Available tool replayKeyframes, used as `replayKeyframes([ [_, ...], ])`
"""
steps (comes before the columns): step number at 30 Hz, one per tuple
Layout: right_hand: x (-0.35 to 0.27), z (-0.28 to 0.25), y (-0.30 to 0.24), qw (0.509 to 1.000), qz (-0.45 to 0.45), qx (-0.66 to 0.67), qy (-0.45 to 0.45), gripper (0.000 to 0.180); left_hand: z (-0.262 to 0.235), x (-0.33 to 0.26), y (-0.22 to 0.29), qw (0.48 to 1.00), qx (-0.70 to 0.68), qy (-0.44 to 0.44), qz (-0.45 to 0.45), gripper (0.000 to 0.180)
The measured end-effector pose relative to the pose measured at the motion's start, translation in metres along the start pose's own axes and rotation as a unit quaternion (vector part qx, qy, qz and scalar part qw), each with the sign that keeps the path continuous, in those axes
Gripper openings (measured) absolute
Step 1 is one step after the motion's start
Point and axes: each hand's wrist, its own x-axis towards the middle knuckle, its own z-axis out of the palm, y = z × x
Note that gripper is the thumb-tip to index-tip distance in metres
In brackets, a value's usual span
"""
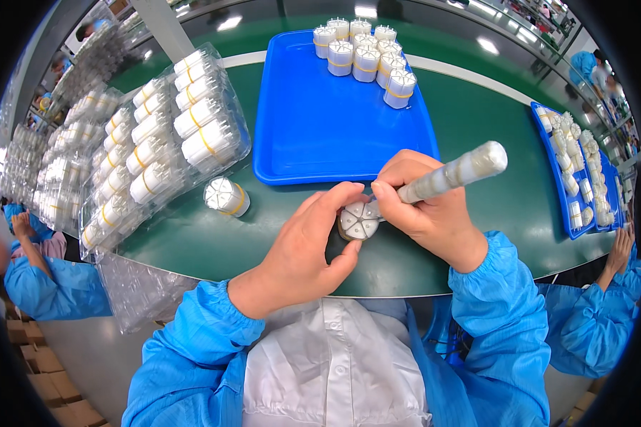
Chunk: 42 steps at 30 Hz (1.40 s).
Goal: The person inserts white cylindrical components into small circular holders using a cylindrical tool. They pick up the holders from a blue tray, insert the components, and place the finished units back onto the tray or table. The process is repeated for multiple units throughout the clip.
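A: What does the piece in your hands look like?

B: You have a short white cylinder (pixel 360 222) whose round top divides into wedge-shaped segments, with small marks on them and a brownish side below. It sits just above or on the green tabletop (pixel 413 274), near its front edge; you can't tell which.

A: And your grip?

B: Your left hand (pixel 292 252) clamps it between thumb and fingers. Your right hand (pixel 429 213) is closed around a thick pen-like tool (pixel 463 171) wrapped in whitish material, its thin end at the cylinder's right edge.

A: What can't you make out?

B: The cylinder's underside is hidden, and your fingers cover part of its side. The tool's exact tip is too small to read.

A: And the containers around you?

B: Your large blue rectangular plastic tray (pixel 320 146) holds yellow-banded white cylinders (pixel 365 60) grouped at its far end. At left, clear moulded plastic packs (pixel 241 135) hold more in rows, with one loose banded cylinder (pixel 226 197) beside them. The smaller blue tray (pixel 582 229) at far right is filled with white pieces, too blurred to detail.
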Motion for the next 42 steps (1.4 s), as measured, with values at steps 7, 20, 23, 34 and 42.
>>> replayKeyframes([
  [7,-0.001,0.003,0.0,1.0,0.015,0.017,-0.009,0.009,-0.001,0.003,-0.001,0.994,0.108,0.011,0.011,0.071],
  [20,-0.008,0.009,-0.004,0.995,-0.054,-0.081,-0.022,0.014,-0.075,-0.046,0.044,0.979,0.2,0.027,-0.038,0.05],
  [23,-0.009,0.016,-0.009,0.988,-0.084,-0.118,-0.056,0.016,-0.102,-0.064,0.04,0.942,0.311,0.076,-0.101,0.049],
  [34,-0.008,0.017,-0.008,0.976,-0.104,-0.174,-0.078,0.016,-0.109,-0.032,0.002,0.878,0.467,0.081,-0.07,0.042],
  [42,-0.011,0.02,-0.006,0.975,-0.104,-0.175,-0.089,0.016,-0.196,-0.049,0.018,0.894,0.364,0.217,-0.144,0.039],
])
